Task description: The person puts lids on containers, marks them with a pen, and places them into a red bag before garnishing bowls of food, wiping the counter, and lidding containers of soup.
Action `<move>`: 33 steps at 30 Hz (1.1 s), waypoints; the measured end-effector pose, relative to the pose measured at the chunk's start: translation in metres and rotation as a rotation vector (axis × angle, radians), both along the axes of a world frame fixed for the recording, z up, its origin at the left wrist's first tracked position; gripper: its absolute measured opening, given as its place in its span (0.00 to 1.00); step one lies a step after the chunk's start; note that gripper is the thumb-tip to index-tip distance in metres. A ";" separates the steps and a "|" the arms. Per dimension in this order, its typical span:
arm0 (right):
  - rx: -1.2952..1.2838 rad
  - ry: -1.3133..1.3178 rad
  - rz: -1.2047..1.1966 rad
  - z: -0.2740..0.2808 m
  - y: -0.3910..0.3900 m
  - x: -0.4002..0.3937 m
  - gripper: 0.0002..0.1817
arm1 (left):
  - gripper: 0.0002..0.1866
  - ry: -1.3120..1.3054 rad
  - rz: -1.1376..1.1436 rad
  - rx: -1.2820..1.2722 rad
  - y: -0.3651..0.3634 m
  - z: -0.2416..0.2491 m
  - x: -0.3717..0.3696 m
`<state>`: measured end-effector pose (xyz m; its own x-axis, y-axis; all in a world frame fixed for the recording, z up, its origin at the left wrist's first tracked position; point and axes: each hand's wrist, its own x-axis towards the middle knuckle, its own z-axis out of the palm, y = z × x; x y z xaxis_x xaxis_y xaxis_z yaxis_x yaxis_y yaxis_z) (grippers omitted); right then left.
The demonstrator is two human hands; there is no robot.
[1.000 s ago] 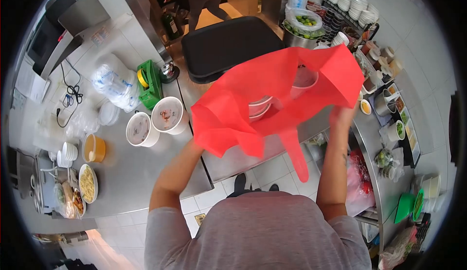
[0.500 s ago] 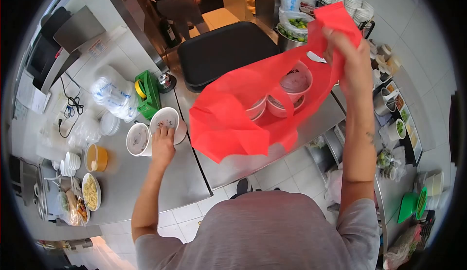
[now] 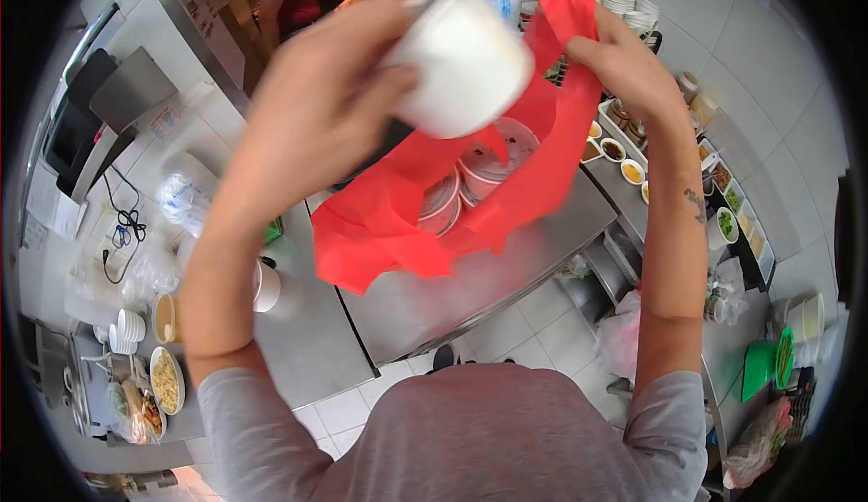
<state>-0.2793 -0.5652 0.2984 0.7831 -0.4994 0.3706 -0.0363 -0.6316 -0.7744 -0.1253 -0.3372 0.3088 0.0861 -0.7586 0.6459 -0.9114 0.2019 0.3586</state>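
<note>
Packed tubs in a red fabric bag, seen from above. The left hand (image 3: 339, 86) grips a white tub (image 3: 466, 59) between thumb and fingers, raised over the far edge of the red bag (image 3: 357, 231). The tub is tilted and blurred; whether its lid is fully seated cannot be told. The right hand (image 3: 628, 63) pinches the bag's upper right part between thumb and fingers, drawing it up and holding the mouth partly open. Inside lie two lidded tubs, one to the left (image 3: 440, 203) and one to the right (image 3: 495, 163), close together. The bag is over the steel bench (image 3: 316, 339); a further white tub (image 3: 265, 287) stands to its left, partly hidden by the left forearm. Sauce cups (image 3: 633, 172) line the right side.

Points of likely failure: the tilt of the raised tub, should its lid be loose, could let contents leak down the fabric. The bag's left side is slack and folded, so its rim could catch the tub's base and fold inward. Contact with the two lids below, if hard or off-centre, could dislodge one or tip its tub. A slip of the right hand's pinch would let the mouth collapse.
</note>
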 end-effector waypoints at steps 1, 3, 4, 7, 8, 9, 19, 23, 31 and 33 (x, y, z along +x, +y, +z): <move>0.006 0.000 0.063 0.005 0.000 -0.001 0.15 | 0.10 -0.060 -0.068 -0.001 -0.024 -0.004 -0.008; 0.052 -0.014 0.019 0.008 -0.016 0.003 0.15 | 0.09 -0.076 -0.168 0.053 -0.073 -0.030 -0.010; 0.081 0.028 0.024 0.013 -0.021 0.001 0.15 | 0.10 -0.090 -0.174 0.038 -0.093 -0.049 -0.012; 0.146 -0.025 0.072 0.009 -0.037 0.004 0.13 | 0.22 -0.458 -0.169 0.083 -0.148 -0.145 0.004; 0.169 -0.080 0.057 0.006 -0.037 0.004 0.15 | 0.22 -0.471 -0.168 0.124 -0.143 -0.143 0.003; 0.189 -0.135 0.043 0.003 -0.035 0.003 0.16 | 0.23 -0.485 -0.163 0.164 -0.132 -0.138 -0.001; 0.256 -0.028 0.210 -0.049 0.002 -0.014 0.27 | 0.19 0.532 0.583 0.229 0.145 -0.131 0.137; 0.285 -0.132 0.196 -0.066 0.025 -0.009 0.29 | 0.33 -0.194 1.194 0.995 0.233 -0.261 0.169; 0.355 -0.353 0.226 -0.064 0.017 -0.011 0.32 | 0.11 -0.177 1.060 0.559 0.224 -0.285 0.160; 0.458 -0.343 0.248 -0.058 0.011 -0.008 0.35 | 0.09 0.000 0.942 0.475 0.209 -0.231 0.158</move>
<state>-0.2877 -0.5538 0.2407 0.7708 -0.4852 0.4129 0.3676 -0.1906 -0.9102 0.0332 -0.1282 0.0778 0.7718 -0.5606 0.3002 -0.6273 -0.7485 0.2150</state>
